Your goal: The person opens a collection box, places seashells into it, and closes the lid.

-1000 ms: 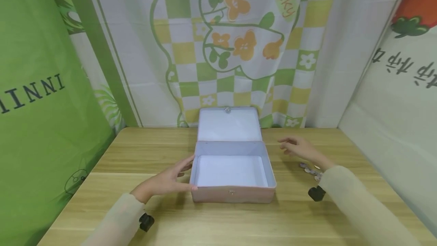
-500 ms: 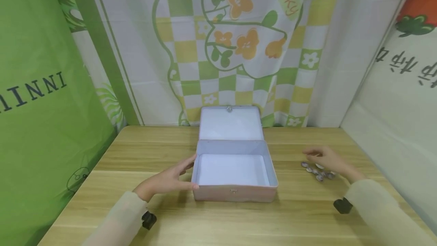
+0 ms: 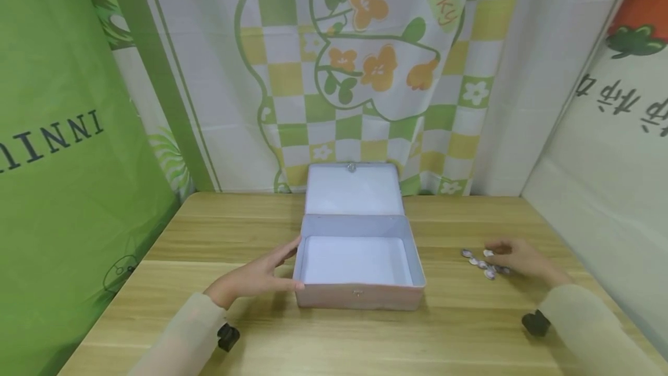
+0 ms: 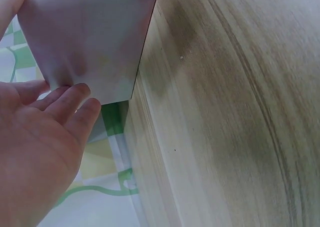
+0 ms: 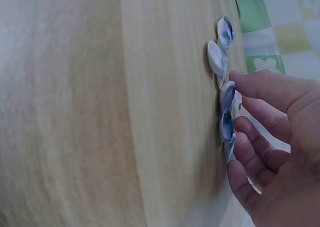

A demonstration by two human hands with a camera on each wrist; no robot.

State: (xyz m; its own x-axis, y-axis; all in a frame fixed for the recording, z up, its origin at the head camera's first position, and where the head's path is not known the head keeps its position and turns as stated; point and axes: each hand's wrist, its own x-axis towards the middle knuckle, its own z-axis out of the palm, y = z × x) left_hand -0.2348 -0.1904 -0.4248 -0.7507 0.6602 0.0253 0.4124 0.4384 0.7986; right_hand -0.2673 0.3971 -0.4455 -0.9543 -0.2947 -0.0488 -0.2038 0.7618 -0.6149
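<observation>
A pinkish box (image 3: 360, 297) stands on the table with its lid (image 3: 354, 190) raised; its white inside holds nothing I can see. My left hand (image 3: 250, 276) rests against the box's left side, the thumb at the front corner. In the left wrist view, fingertips (image 4: 90, 107) touch the side wall. Over at the right, my right hand (image 3: 522, 259) is low over several seashells (image 3: 481, 263). The right wrist view shows the thumb (image 5: 250, 82) beside a purple-white shell (image 5: 227, 94), with the fingers loosely bent around the cluster. Some shells are partly hidden by that hand.
The wooden table (image 3: 250, 335) has rounded back corners. A checked curtain (image 3: 334, 126) hangs behind the box, a green cloth (image 3: 68, 202) on the left, and a white printed cloth (image 3: 610, 190) on the right. The lid's clasp (image 3: 352, 167) sits at its top edge.
My right hand has moved from beside the box, right and towards me, down to the seashells. The left hand stays on the box, and the view has shifted slightly.
</observation>
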